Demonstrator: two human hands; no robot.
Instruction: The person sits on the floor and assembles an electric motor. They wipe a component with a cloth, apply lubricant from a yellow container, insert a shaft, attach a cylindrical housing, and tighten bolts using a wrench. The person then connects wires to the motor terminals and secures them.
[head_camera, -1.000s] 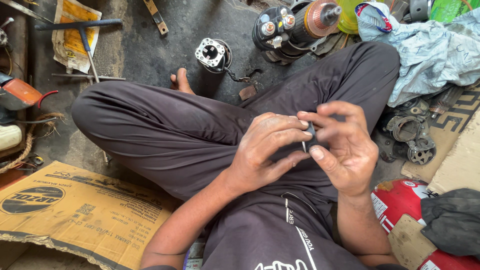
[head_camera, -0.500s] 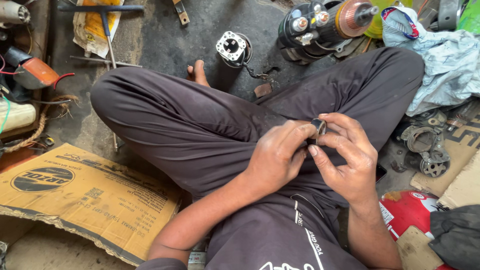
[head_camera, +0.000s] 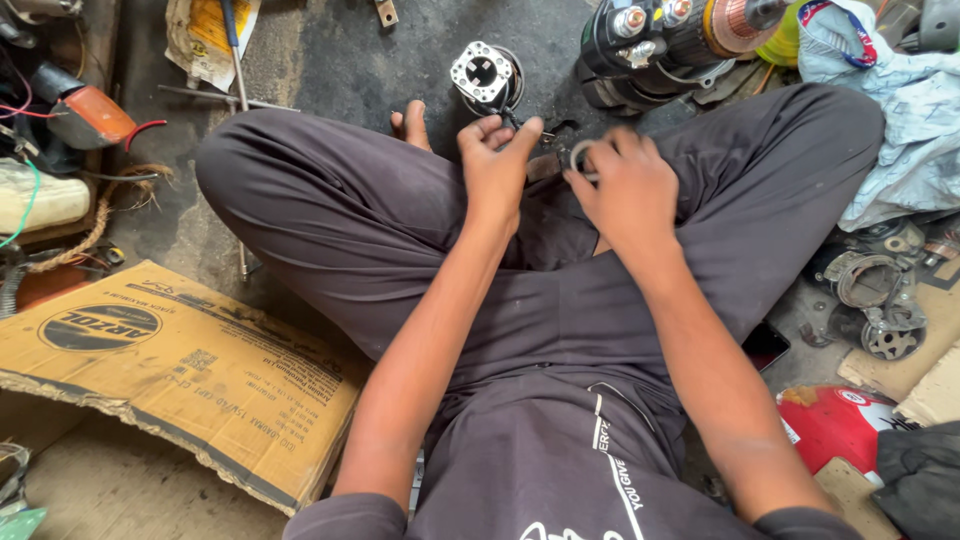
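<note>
I sit cross-legged in dark trousers on a grimy floor. My left hand (head_camera: 498, 160) reaches forward past my shins, fingers curled, just below a small round metal motor end cap (head_camera: 482, 74) with a dark wire trailing from it. My right hand (head_camera: 625, 185) is beside it and pinches a thin grey metal ring (head_camera: 580, 158) between thumb and fingers. Whether the left hand grips the wire is hidden by the fingers. A bare foot (head_camera: 411, 125) shows left of the left hand.
A starter motor with copper armature (head_camera: 668, 40) lies at the far middle right. Pale blue cloth (head_camera: 900, 120) and metal parts (head_camera: 872, 300) are at the right. Flattened cardboard (head_camera: 170, 370) lies at the left. Tools and a yellow packet (head_camera: 215, 40) rest far left; a red can (head_camera: 835, 425) near right.
Both hands have moved away from my lap and forward toward the floor past my legs. The right hand carried the ring along; the left hand came off it.
</note>
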